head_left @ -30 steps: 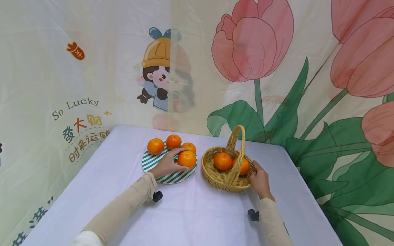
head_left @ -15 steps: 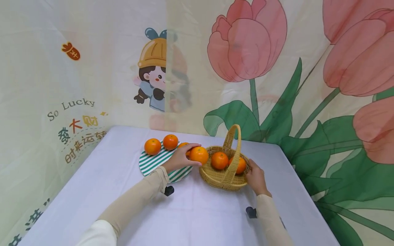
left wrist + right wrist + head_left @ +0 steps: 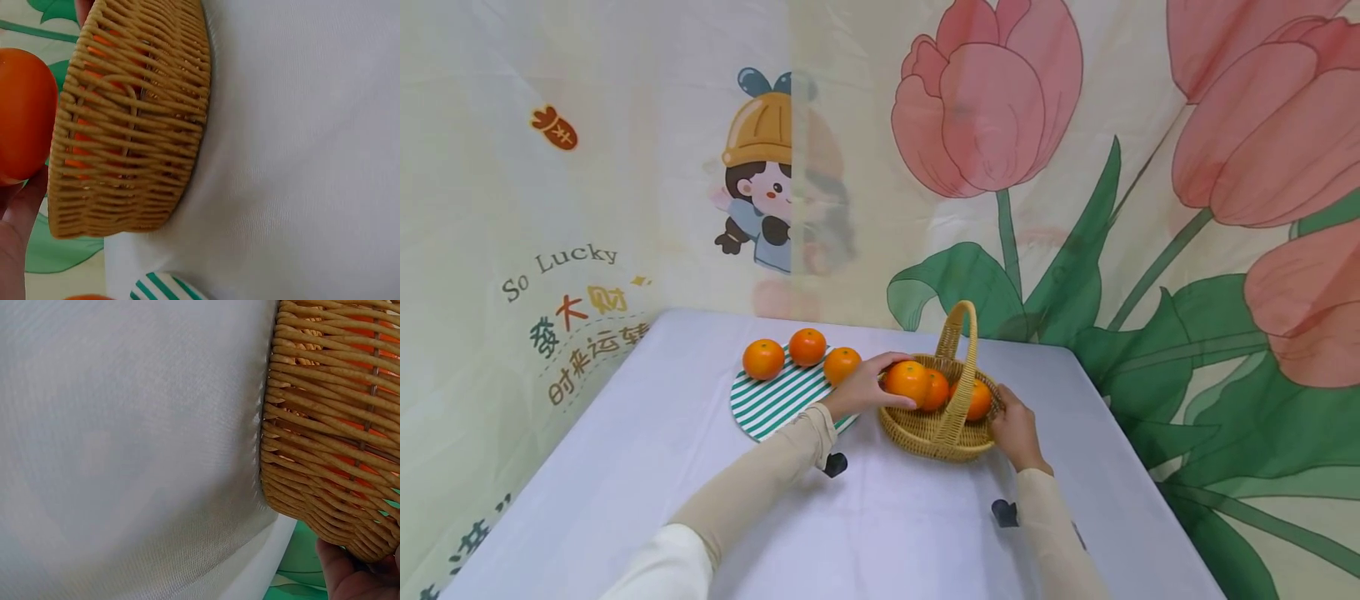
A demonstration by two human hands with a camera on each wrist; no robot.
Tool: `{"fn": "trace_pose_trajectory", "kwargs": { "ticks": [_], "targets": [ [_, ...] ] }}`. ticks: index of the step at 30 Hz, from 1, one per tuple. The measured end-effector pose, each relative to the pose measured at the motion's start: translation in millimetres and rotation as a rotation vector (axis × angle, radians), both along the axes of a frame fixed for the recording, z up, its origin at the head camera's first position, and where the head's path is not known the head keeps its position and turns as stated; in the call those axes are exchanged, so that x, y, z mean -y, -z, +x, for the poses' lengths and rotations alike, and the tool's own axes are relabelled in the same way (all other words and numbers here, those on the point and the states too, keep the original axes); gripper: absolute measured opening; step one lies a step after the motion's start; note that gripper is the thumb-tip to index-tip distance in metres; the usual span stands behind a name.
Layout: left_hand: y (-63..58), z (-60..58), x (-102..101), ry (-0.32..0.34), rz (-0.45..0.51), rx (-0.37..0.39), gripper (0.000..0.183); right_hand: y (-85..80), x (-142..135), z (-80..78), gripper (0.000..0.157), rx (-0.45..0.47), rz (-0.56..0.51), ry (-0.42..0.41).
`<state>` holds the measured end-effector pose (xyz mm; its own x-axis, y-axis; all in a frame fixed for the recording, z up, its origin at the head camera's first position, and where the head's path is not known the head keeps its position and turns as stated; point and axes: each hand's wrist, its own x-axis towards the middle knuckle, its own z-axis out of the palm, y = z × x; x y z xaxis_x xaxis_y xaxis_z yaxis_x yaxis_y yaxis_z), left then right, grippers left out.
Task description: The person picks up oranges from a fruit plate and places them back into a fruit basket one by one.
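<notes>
My left hand (image 3: 863, 385) holds an orange (image 3: 907, 383) between thumb and fingers at the left rim of the wicker basket (image 3: 917, 435). In the left wrist view that orange (image 3: 24, 115) shows just past the rim of the basket (image 3: 131, 131). Two more oranges lie inside, one near the middle (image 3: 936, 390) and one behind the handle (image 3: 979, 402). My right hand (image 3: 1018, 429) grips the basket's right rim. The right wrist view has the fingers (image 3: 340, 572) at the rim, with orange fruit showing through the weave.
Left of the basket lies a round green-and-white striped plate (image 3: 767, 407). On it sit three oranges: one at the left (image 3: 763, 359), one at the back (image 3: 807, 347) and one at the right (image 3: 842, 365). A white cloth (image 3: 880, 533) covers the table; a printed curtain hangs behind.
My left hand has carried the orange from the plate rightward to the basket's left rim. My right hand has stayed on the basket. The head view has turned slightly right.
</notes>
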<state>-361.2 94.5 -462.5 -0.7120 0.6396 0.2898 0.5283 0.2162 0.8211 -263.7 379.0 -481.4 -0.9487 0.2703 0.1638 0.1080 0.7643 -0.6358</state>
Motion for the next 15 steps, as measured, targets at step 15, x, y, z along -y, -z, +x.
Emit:
{"fn": "trace_pose_trajectory", "kwargs": {
  "ticks": [15],
  "targets": [
    [3.2,7.9,-24,0.077,-0.019,-0.026,0.082,1.7,-1,0.2,0.059,-0.014,0.003,0.011]
  ]
}}
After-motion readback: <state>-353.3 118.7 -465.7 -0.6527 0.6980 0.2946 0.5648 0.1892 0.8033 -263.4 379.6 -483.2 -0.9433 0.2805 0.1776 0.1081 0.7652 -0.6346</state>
